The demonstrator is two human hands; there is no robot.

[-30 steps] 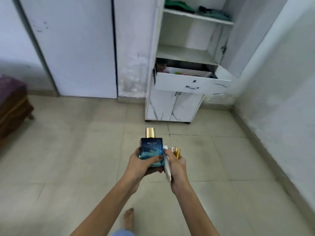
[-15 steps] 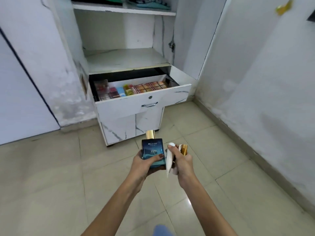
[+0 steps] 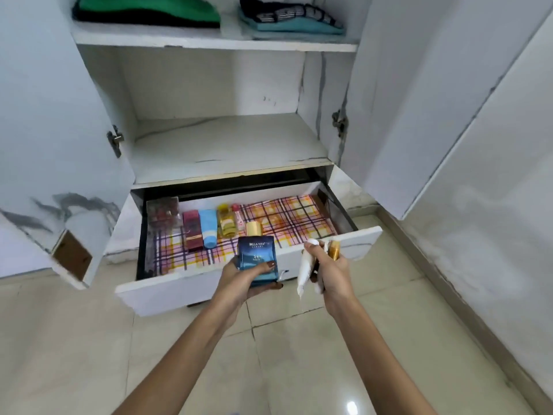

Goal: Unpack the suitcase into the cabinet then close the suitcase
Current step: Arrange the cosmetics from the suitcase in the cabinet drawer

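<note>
The perfume bottle (image 3: 258, 257) is a square blue bottle with a gold cap. It is probably glass: rigid, smooth-sided, dense for its bulk and breakable if dropped. Take hold of it on the flat faces of the body, never by the cap, which may pull off.

The left hand (image 3: 239, 278) grips the bottle from below, palm under the base, thumb across the front face and fingertips on the lower right edge. The bottle stands upright over the front edge of the open drawer (image 3: 185, 290), near the middle of that edge.

The right hand (image 3: 333, 274) is closed round a white tube (image 3: 305, 269) and a small gold-topped container (image 3: 333, 249). The tube looks light and soft; squeeze it only gently. Both items are just beside the bottle, above the front edge towards the drawer's right corner.

A blue tube (image 3: 208, 227) and other toiletries lie along the drawer's back edge, left of centre. The checked liner (image 3: 299, 217) on the right side is bare. The drawer belongs to the cabinet (image 3: 227, 145). The suitcase is not in view.
</note>
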